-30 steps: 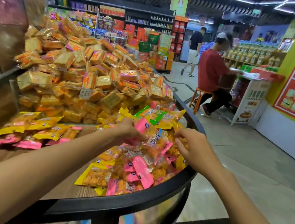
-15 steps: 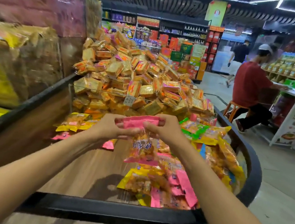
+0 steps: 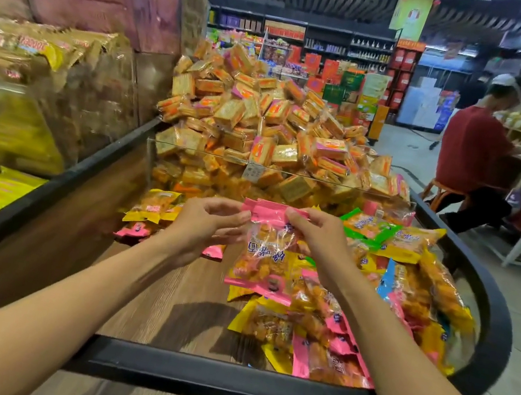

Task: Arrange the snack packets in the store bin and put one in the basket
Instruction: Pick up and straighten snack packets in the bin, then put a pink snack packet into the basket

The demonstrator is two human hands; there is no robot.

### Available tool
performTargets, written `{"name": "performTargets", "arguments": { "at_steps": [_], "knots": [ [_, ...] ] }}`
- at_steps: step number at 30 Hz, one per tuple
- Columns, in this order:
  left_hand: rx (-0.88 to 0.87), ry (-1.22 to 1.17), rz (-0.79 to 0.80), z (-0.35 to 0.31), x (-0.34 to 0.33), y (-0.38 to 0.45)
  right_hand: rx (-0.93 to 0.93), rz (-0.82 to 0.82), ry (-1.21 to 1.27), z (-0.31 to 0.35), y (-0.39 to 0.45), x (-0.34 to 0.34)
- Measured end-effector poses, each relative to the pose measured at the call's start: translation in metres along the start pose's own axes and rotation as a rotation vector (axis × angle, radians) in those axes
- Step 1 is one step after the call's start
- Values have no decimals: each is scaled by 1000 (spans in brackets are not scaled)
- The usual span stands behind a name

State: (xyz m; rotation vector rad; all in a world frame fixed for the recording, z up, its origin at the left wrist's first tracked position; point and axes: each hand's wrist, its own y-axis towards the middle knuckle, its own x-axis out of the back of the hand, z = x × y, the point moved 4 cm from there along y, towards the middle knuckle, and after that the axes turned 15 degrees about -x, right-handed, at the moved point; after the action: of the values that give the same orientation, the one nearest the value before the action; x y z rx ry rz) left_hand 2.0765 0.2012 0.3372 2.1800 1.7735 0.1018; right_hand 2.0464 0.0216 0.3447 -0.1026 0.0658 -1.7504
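Snack packet (image 3: 268, 254), the pink-edged one, is hanging in the air over the wooden floor of the store bin (image 3: 185, 302), just left of the loose pile of packets (image 3: 352, 318) on the right side. You're holding it only by its top seam: your left hand (image 3: 205, 226) is pinching the left corner between thumb and fingertips, and your right hand (image 3: 318, 238) is pinching the right corner the same way, other fingers curled in.

What I'd be worrying about: that seam is slick film, and the filled body is dangling below, so if either pinch is loosening, the packet is probably swinging sideways or dropping back onto the pile and knocking the ones near the rim (image 3: 493, 329) around. Pulling the corners apart too hard is likely risking a torn seal as well.

Pose-wise, both forearms are reaching in from the near edge, wrists roughly level, hands close together with palms angling toward each other. No basket is showing anywhere, so I can't tell which way you'd be carrying it; swinging blind past the clear divider (image 3: 258, 162) could be clipping the cracker heap (image 3: 265, 121) behind it.
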Motion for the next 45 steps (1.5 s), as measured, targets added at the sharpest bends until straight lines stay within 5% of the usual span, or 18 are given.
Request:
{"name": "performTargets", "arguments": {
  "at_steps": [6,27,32,38,42,45],
  "knots": [
    [52,-123,-10,-3,0,-4,-35,-28,38,-2,0,3],
    [36,129,96,-31,-15,-51,27,-66,103,10,-14,-22],
    [-64,229,-130,-74,28,-101,164,55,47,36,-56,-84],
    [-266,289,-568,-131,153,-253,374,467,-142,42,-167,-247],
    [-165,377,-854,-103,259,-386,313,784,-273,-39,-247,-363],
    [-38,418,-1067,-46,329,-471,380,847,-525,-133,-284,-421]
  ]
}}
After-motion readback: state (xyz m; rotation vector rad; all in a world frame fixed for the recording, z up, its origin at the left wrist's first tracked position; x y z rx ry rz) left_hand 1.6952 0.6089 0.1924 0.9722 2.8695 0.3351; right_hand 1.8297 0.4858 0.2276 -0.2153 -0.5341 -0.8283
